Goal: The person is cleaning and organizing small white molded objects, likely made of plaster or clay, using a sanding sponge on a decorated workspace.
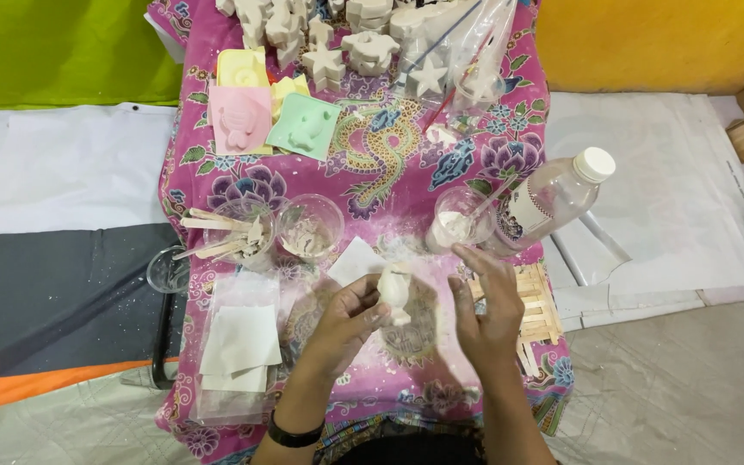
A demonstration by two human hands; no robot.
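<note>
1. White plaster cast [394,287] sits above the pink cloth [389,172], near its front middle, held off the surface.
2. Left hand [348,319]: fingers curled around the cast, gripping it from the left.
3. Right hand [486,306]: just right of the cast, fingers straight and spread open, holding nothing; whether it touches the cast is unclear.
4. Stick frame [540,314] lies right of the cast, partly under the right hand.
5. Behind the cast: two cups [310,226], a cup with powder [456,226], a clear bottle [553,198].
6. Left of the cast: bagged white sheets [238,344].
7. Far behind the cast: pastel moulds [273,116], white star casts [325,62].
</note>
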